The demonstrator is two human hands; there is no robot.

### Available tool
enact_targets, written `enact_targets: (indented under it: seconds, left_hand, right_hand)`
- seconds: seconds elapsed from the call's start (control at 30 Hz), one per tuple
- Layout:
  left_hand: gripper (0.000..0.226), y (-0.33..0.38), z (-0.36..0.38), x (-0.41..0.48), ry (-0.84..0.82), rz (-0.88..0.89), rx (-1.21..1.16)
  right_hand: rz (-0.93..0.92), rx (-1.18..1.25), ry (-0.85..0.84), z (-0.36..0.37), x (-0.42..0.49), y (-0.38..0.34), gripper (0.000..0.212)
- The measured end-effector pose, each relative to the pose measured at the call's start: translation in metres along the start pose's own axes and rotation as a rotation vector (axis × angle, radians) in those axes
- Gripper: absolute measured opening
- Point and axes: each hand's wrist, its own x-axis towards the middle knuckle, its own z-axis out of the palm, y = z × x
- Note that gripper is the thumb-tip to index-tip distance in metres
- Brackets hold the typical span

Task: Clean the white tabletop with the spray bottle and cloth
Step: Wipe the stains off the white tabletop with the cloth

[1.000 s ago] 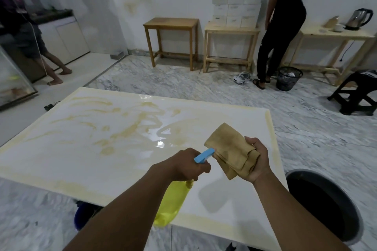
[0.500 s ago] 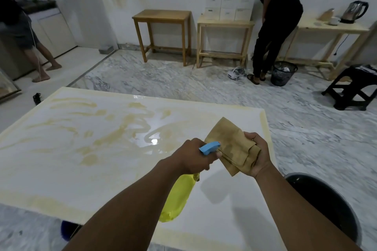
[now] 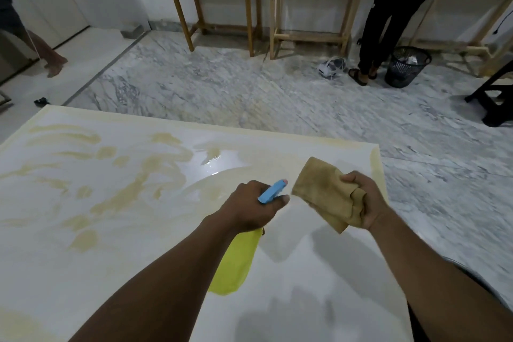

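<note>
Head view: both hands held over the smeared white tabletop [image 3: 83, 244], bottle and cloth in hand.
The left hand [image 3: 249, 208] grips the spray bottle [image 3: 236, 261] at its neck, fingers curled round it and hiding the trigger; only the blue nozzle and yellow body show. The right hand [image 3: 363, 200] clutches the folded tan cloth [image 3: 324, 191] just beside the nozzle, not touching it. The tabletop's near edge is cut off.
</note>
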Motion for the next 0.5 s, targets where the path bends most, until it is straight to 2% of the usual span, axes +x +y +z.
enact_targets:
  seconds: [0.1,0.2,0.27,0.3,0.4,0.43,0.5]
  left_hand:
    - [0.044,-0.011,-0.009,0.014,0.066,0.039,-0.046]
    - [0.045,-0.027,-0.014,0.026,0.157,0.006,-0.13]
    - [0.049,-0.038,-0.013,0.034,0.189,-0.024,-0.141]
    - [0.046,-0.043,-0.011,0.037,0.195,-0.035,-0.139]
    - [0.036,-0.054,-0.007,0.036,0.188,-0.053,-0.163]
    - [0.035,-0.057,-0.006,0.035,0.184,-0.058,-0.172]
    - [0.035,-0.064,-0.007,0.034,0.185,-0.06,-0.208]
  right_hand:
    - [-0.041,-0.242,0.157,-0.009,0.036,-0.042,0.037]
    - [-0.19,-0.648,0.261,-0.002,0.079,-0.075,0.041]
    - [-0.32,-0.979,0.233,0.003,0.113,-0.079,0.032]
    - [-0.342,-1.126,0.182,-0.001,0.133,-0.075,0.034]
    - [-0.307,-1.619,0.055,-0.024,0.179,-0.048,0.06]
    - [-0.316,-1.757,0.075,-0.032,0.191,-0.04,0.067]
    - [-0.435,-1.866,0.134,-0.039,0.205,-0.025,0.075]
